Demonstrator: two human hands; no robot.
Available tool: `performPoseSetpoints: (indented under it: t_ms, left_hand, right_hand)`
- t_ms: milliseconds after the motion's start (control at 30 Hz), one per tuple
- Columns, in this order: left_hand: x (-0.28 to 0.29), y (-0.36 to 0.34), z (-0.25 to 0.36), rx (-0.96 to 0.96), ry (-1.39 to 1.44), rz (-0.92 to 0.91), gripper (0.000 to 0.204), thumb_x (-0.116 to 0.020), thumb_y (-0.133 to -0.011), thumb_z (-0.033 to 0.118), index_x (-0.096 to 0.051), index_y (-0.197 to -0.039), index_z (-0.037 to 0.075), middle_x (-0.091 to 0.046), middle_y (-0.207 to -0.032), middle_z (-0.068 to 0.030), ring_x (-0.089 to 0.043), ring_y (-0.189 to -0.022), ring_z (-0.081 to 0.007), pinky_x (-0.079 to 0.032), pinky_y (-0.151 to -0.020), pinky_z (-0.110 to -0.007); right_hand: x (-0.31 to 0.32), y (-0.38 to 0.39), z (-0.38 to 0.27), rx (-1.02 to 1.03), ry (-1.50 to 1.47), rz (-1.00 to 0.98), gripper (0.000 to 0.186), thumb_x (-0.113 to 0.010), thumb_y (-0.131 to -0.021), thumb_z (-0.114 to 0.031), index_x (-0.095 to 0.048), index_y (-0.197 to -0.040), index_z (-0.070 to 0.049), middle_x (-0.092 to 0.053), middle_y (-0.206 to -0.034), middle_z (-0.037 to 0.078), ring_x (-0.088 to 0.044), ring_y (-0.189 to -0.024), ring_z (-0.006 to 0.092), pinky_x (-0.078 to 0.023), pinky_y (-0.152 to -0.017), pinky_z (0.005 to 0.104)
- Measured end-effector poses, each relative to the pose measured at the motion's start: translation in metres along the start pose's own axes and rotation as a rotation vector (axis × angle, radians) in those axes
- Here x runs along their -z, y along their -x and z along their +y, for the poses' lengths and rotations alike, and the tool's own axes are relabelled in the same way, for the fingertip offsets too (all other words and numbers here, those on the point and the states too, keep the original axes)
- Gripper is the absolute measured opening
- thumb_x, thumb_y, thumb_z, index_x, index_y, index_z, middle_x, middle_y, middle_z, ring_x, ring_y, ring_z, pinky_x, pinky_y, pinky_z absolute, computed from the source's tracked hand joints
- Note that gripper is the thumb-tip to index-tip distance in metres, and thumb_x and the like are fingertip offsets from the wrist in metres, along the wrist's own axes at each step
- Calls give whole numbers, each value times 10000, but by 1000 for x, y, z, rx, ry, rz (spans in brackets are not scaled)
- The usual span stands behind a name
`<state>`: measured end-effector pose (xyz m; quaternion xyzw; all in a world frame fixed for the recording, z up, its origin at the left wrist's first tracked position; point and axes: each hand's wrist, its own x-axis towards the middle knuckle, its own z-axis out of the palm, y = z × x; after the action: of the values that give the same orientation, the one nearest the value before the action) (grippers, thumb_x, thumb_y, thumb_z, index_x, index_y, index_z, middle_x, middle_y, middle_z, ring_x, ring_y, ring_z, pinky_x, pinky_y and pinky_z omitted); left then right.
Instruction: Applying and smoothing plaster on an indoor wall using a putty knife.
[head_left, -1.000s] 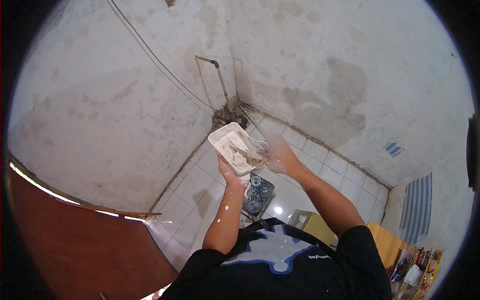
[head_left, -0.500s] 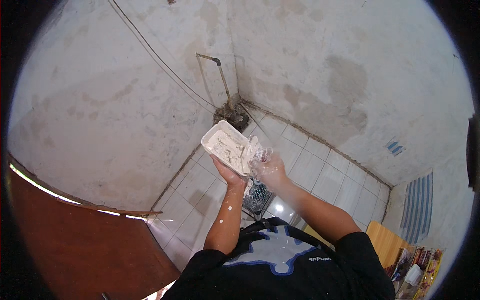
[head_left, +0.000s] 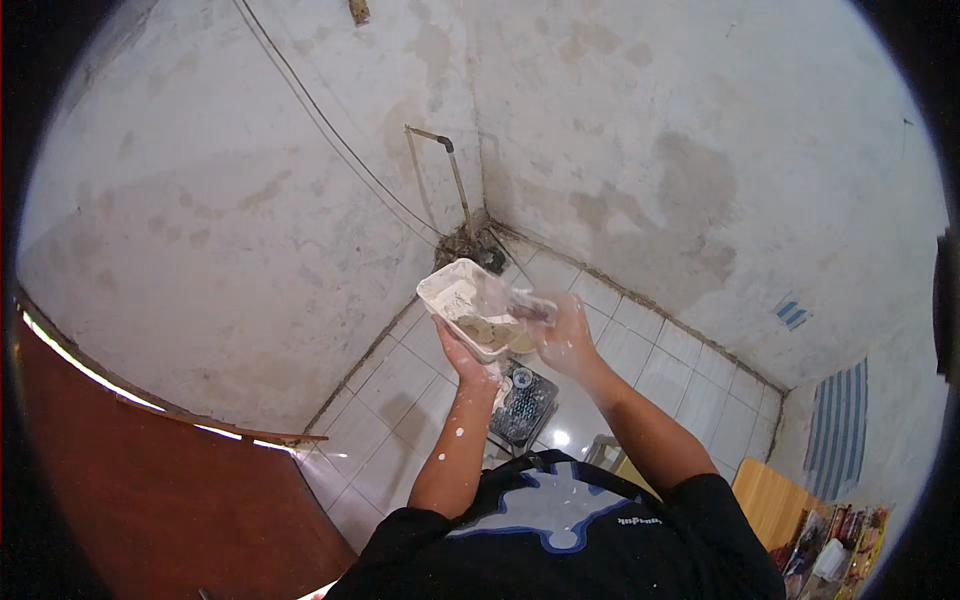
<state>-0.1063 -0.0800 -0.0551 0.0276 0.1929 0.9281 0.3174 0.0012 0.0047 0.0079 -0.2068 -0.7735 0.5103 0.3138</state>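
Observation:
My left hand (head_left: 465,358) supports a white rectangular plastic tub (head_left: 428,292) from below and its near side, fingers wrapped around it. Inside lies whitish paste (head_left: 488,331), streaked and uneven, with greyer patches toward the near end. My right hand (head_left: 568,338), smeared with white, grips a paste-covered scraper (head_left: 533,309) by its handle. Its blade end is blurred by motion over the tub's right side, so its exact shape and contact with the paste are unclear. White spots dot my left forearm.
Below the tub, a dark patterned stand (head_left: 522,405) sits on white floor tiles (head_left: 390,410). A pipe (head_left: 460,185) rises at the corner of patched walls. A brown panel (head_left: 150,480) lies left; a wooden board (head_left: 775,505) and several packets (head_left: 845,545) are at right.
The tub has shifted slightly right and lower in the picture. My right hand has swung a little right, and more of the scraper handle shows. The dark stand is less covered.

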Motion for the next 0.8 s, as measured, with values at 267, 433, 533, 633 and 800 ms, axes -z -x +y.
performPoseSetpoints:
  t_ms: [267,433,533,633,800]
  left_hand:
    - [-12,-7,18,89,185,-72,592,-310,-956,537,-395,-1348,101,-466,-1324,-137,-476,-1181,-345,-398,-996,-509]
    - [-19,-7,17,145,143,33,651,-335,-930,586,-370,-1368,106,-457,-1324,-148,-461,-1195,-350,-396,-994,-510]
    - [-17,-5,12,144,98,91,696,-335,-918,613,-345,-1388,100,-453,-1322,-155,-459,-1200,-350,-403,-993,-494]
    - [-8,-5,2,136,86,141,704,-331,-918,617,-341,-1389,94,-451,-1320,-160,-462,-1195,-350,-408,-989,-492]
    - [23,17,3,130,61,220,718,-325,-916,623,-334,-1390,84,-447,-1318,-168,-469,-1186,-351,-414,-982,-489]
  right_hand:
    - [2,28,-8,492,392,-196,388,-661,-662,-52,-653,-1050,-62,-642,-1043,182,-614,-969,351,-503,-840,399]
    - [4,39,-12,419,496,-277,424,-675,-664,-83,-641,-1086,-70,-640,-1092,155,-620,-999,323,-501,-854,394]
    - [-5,43,-8,587,497,-183,457,-681,-659,-103,-623,-1111,-67,-633,-1125,139,-619,-1010,325,-507,-855,392]
    - [-10,52,-5,606,599,-140,426,-661,-671,-98,-621,-1092,-44,-632,-1112,157,-624,-997,323,-523,-826,382]
    - [-30,58,-13,616,664,-63,351,-608,-709,-80,-611,-1047,11,-634,-1069,186,-633,-964,323,-532,-796,376]
